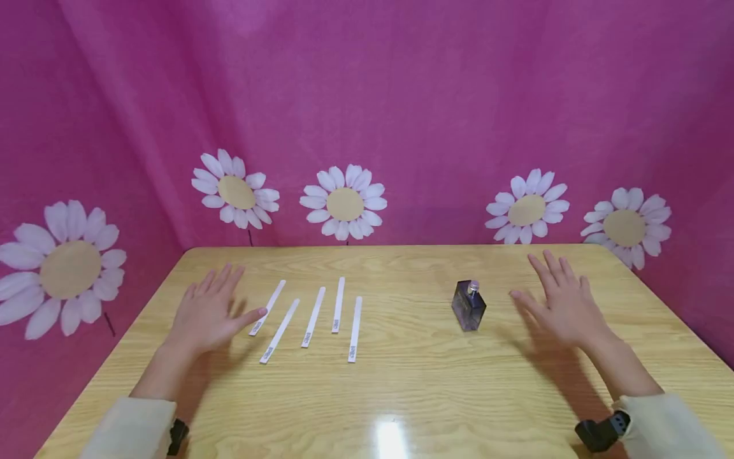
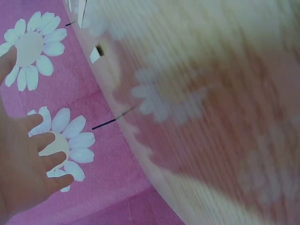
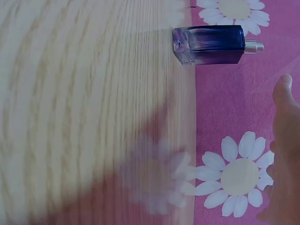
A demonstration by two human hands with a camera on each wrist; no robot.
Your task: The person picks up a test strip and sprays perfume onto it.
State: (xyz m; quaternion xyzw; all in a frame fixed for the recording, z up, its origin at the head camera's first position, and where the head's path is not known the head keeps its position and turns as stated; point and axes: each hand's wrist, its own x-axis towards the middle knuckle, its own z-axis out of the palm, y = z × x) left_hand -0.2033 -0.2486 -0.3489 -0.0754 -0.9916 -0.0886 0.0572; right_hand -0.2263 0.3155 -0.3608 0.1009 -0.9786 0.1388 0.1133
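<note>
My left hand [image 1: 206,312] is spread above the left side of the table, fingers straight, its thumb over or beside the leftmost white paper strip [image 1: 275,294]. Whether the thumb touches that strip I cannot tell. Several such narrow strips, each with small dark print at the near end, lie side by side, among them the rightmost strip [image 1: 355,328]. A dark purple glass perfume bottle [image 1: 467,307] with a silvery neck stands upright right of the middle. To its right, apart from it, my right hand [image 1: 564,306] hovers with fingers extended and holds nothing.
The light wood table [image 1: 424,389] has a glare spot near its front. Behind and beside it hangs a magenta cloth [image 1: 424,115] printed with white daisies. Dark wrist devices show at both cuffs, one being the black right wrist camera [image 1: 602,431].
</note>
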